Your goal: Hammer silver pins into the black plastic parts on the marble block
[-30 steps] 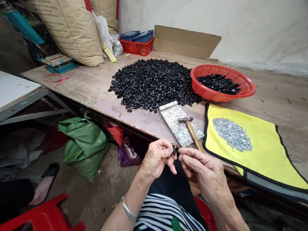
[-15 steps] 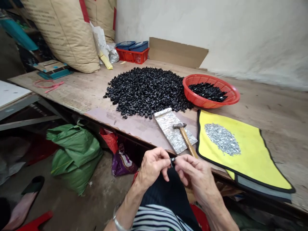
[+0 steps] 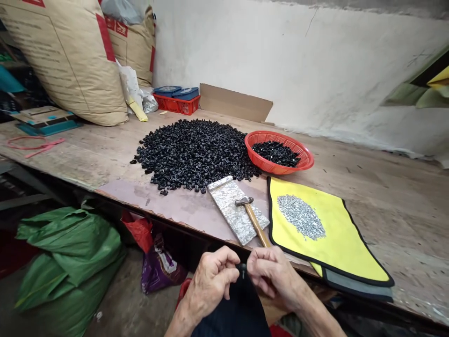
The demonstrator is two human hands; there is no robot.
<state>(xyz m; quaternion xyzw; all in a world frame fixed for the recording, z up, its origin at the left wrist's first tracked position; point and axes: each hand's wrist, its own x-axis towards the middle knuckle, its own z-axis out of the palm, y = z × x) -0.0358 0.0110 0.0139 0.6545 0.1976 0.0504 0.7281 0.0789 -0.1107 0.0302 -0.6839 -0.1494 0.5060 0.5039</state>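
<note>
My left hand (image 3: 210,283) and my right hand (image 3: 273,271) meet low in the view above my dark lap. Between their fingertips they pinch a small black plastic piece (image 3: 242,268), mostly hidden by the fingers. Beyond them, a large heap of similar black plastic pieces (image 3: 192,154) lies on the wooden table (image 3: 368,210). A red plastic basket (image 3: 266,164) holding more black pieces stands to its right. A hammer (image 3: 254,220) rests on a speckled stone slab (image 3: 226,201), just past my hands. Neither hand touches them.
A yellow mat (image 3: 333,243) with a heap of small silver pieces (image 3: 300,216) lies right of the hammer. Kraft sacks (image 3: 70,61) lean at the back left. Green sacks (image 3: 66,262) and a purple bag (image 3: 157,269) sit on the floor below the table edge.
My hands have dropped lower in the view and closed around the black piece, hiding more of it. The camera has also swung, shifting the table and its contents left and making them look smaller.
</note>
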